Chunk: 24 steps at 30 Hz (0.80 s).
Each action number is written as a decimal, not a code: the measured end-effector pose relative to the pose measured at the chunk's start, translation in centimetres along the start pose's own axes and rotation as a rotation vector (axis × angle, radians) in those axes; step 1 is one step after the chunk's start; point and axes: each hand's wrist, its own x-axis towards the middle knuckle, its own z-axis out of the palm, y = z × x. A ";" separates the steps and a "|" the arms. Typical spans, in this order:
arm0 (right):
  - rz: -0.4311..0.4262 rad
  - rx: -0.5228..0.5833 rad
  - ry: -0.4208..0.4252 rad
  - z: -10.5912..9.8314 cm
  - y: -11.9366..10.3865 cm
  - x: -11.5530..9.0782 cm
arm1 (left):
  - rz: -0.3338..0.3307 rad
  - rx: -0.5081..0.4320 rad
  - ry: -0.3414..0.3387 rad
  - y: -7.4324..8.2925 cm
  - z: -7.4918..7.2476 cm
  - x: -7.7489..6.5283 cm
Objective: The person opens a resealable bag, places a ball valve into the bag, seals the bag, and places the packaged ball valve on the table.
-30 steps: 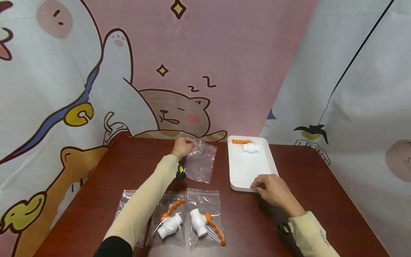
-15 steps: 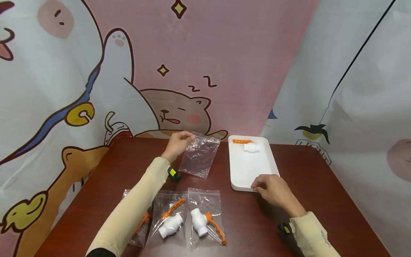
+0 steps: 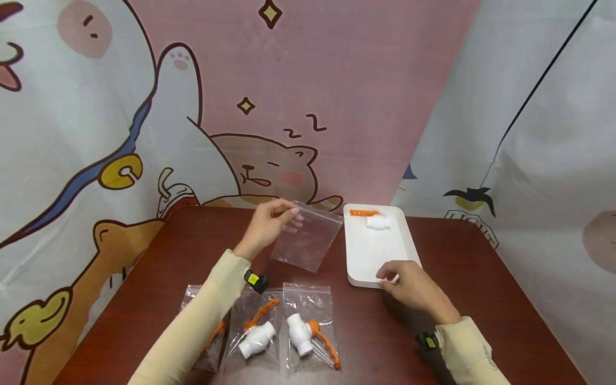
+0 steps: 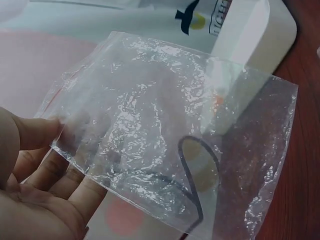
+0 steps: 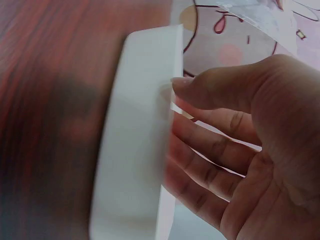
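In the head view my left hand [image 3: 269, 222] holds a clear zip bag [image 3: 310, 238] by its upper left corner, above the back of the table. The left wrist view shows the thumb and fingers pinching this flat bag [image 4: 165, 135], with nothing visible inside. My right hand [image 3: 409, 286] is at the near edge of a white tray [image 3: 372, 267]. Seen from the right wrist, the thumb is at the tray's rim [image 5: 137, 140], and the fingertips are hidden behind it. Inside the tray's far end lies a white ball valve [image 3: 378, 221] with an orange handle [image 3: 364, 213].
Two bagged ball valves, one in the middle [image 3: 257, 339] and one on the right [image 3: 300, 334], lie near the table's front. A third bag [image 3: 212, 347] is partly behind the left sleeve. A printed cloth [image 3: 375, 107] hangs behind the dark red table [image 3: 481, 278].
My left hand has lifted the bag off the table and brought it slightly nearer, its top edge now tilted toward the tray. The right hand stays at the tray's edge, its fingers slightly shifted.
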 end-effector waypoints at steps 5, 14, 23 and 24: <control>-0.012 0.054 0.055 -0.9 -1.7 0.5 | 0.052 -0.003 -0.028 0.8 0.9 -1.2; -0.077 0.231 0.131 -3.7 -6.6 1.4 | 0.086 -0.003 -0.096 1.9 2.0 -3.4; -0.193 0.308 0.161 -4.6 -11.0 2.0 | 0.111 0.052 -0.151 3.0 3.3 -5.5; -0.199 0.307 0.160 -4.6 -11.3 2.1 | 0.116 0.054 -0.159 3.1 3.5 -5.7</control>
